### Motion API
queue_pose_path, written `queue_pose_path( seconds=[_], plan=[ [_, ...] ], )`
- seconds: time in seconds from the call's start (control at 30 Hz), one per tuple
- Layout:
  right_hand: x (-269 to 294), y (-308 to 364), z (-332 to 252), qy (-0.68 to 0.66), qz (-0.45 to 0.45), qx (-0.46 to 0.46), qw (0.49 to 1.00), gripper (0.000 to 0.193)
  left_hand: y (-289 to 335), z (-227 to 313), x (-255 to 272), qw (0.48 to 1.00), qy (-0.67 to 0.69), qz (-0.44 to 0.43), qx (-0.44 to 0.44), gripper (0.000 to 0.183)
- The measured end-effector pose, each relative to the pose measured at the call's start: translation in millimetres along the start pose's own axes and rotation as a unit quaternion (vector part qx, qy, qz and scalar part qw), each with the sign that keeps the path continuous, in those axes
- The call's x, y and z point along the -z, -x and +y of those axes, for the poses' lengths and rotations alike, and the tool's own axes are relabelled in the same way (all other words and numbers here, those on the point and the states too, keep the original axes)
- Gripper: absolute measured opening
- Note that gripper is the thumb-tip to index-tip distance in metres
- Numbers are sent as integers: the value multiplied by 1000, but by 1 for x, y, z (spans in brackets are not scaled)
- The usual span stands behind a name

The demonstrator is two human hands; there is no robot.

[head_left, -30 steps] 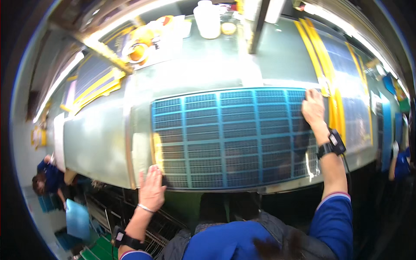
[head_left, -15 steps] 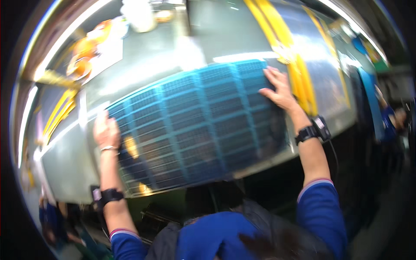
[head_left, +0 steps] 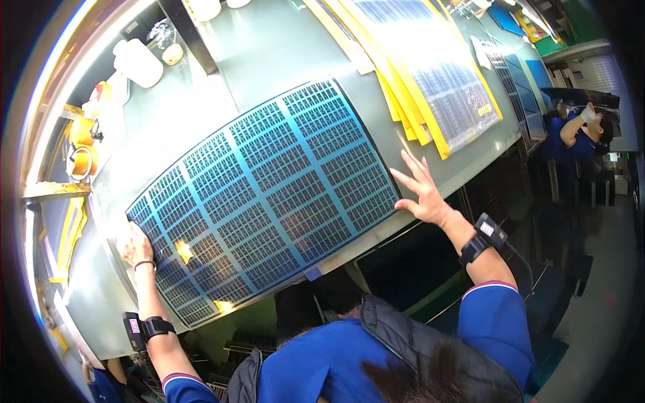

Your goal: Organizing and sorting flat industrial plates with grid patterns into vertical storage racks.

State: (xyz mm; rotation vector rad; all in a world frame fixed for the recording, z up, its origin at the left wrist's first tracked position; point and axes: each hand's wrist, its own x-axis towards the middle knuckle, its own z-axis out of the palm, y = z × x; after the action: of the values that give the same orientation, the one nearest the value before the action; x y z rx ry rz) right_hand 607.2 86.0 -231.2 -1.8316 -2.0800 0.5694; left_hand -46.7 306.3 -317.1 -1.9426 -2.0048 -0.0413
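Observation:
A large flat circuit board panel (head_left: pixel 255 181), dark with blue bands and rows of small repeated patterns, lies on the grey metal table (head_left: pixel 181 124) before me. My left hand (head_left: pixel 138 248) rests against the panel's left edge, fingers stretched along it; glare washes out the fingertips. Just off the lower right edge of the panel, my right hand (head_left: pixel 423 191) is open, its fingers spread and holding nothing. Each wrist wears a black strap with a small box.
Yellow-edged clear sleeves with patterned sheets (head_left: pixel 437 80) are stacked to the right. A white bottle (head_left: pixel 138 62) stands back left near orange tape rolls (head_left: pixel 84 161). A dark post (head_left: pixel 188 33) rises behind. Another person (head_left: pixel 584 131) is at the far right.
My view has turned, so the panel appears more tilted. My right hand has come away from the panel's upper right corner and moved nearer me. The left hand remains at the left edge.

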Motion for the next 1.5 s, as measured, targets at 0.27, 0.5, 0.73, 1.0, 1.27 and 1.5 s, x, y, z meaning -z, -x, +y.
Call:
queue_pose_path(
  seconds=[0.27,0.5,0.73,1.0,1.27,1.5],
  plan=[
    [-1,2,-5,80,-72,21,994,56,9,-13,-12,996,85,-8,29,44],
    [10,-5,-4,-2,-107,-8,994,64,7,-28,-29,995,101,-13,23,44],
    [-9,-59,-63,54,-155,198,966,68,4,-13,-18,996,65,-54,29,51],
    [-40,-207,9,258,139,24,956,53,14,-13,36,985,-30,-151,80,70],
    [-13,7,-47,151,-22,53,987,75,220,29,162,962,221,-131,-91,88],
    [-11,80,-83,72,-130,178,973,91,287,-36,168,952,239,-162,-104,89]
  ],
)
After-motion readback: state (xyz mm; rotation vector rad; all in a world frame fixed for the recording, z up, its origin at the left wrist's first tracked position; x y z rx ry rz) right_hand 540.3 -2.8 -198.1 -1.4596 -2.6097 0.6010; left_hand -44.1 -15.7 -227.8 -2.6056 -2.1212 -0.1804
